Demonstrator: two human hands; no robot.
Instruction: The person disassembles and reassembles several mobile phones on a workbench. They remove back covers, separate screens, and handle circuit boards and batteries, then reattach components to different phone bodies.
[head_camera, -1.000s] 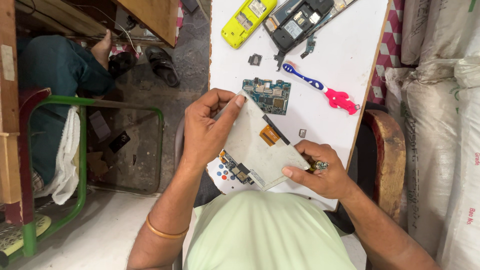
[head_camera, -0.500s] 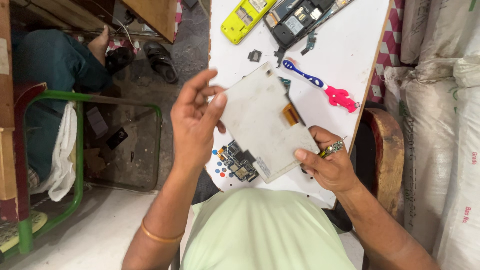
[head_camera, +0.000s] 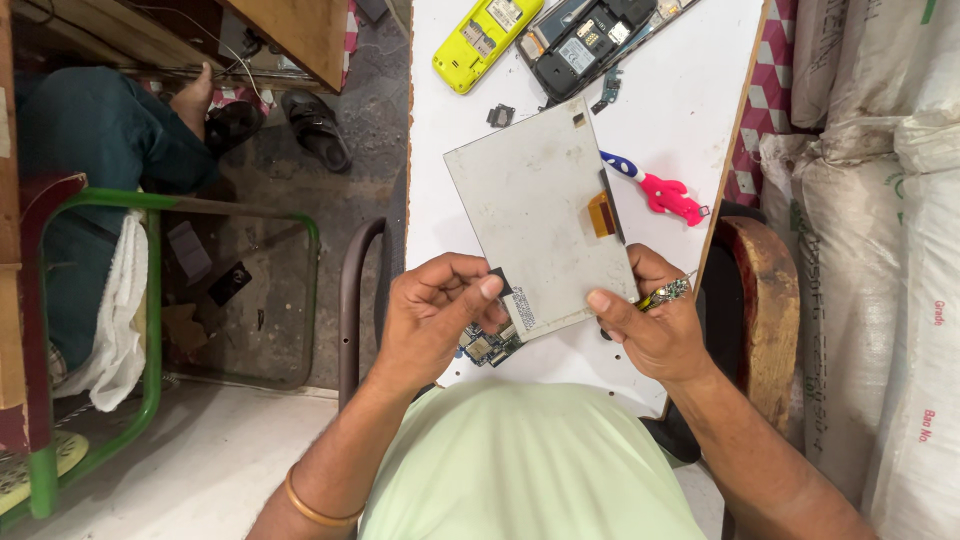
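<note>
Both hands grip a grey display panel (head_camera: 540, 225), held tilted above the near end of the white table (head_camera: 690, 120). The left hand (head_camera: 435, 315) pinches its near-left corner; the right hand (head_camera: 650, 325) clamps the near-right edge. A circuit board (head_camera: 487, 347) apparently hangs beneath. Inspection step; separating them would need a steady grip.

I hold a flat grey rectangular display panel (head_camera: 535, 215) above the white desk (head_camera: 440, 160), its dull metal back facing me, tilted so its far end leans left. An orange ribbon strip sits at its right edge. A small circuit board (head_camera: 487, 345) hangs beneath its near corner.
</note>
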